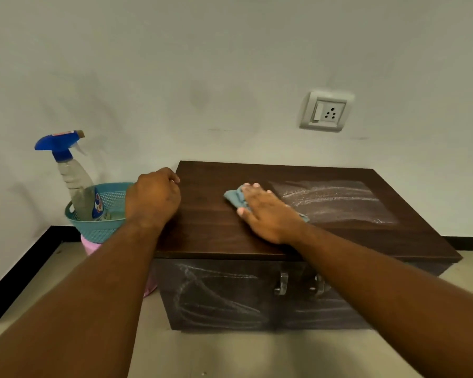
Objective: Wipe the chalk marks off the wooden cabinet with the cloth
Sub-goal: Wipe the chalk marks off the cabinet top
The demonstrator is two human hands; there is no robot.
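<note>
A low dark wooden cabinet (210, 230) stands against the wall. White chalk marks (336, 199) smear the right half of its top, and more chalk lines (216, 298) cross its left front door. My right hand (268, 212) lies flat on a blue-grey cloth (234, 197), pressing it onto the top just left of the smear. My left hand (153, 196) curls over the cabinet's left edge near the back corner, gripping it.
A teal plastic basket (99, 227) left of the cabinet holds a blue-topped spray bottle (75, 181) and rests on a pink stool (90, 246). A wall socket (327, 111) is above the cabinet. Two metal handles (281, 283) are on the doors.
</note>
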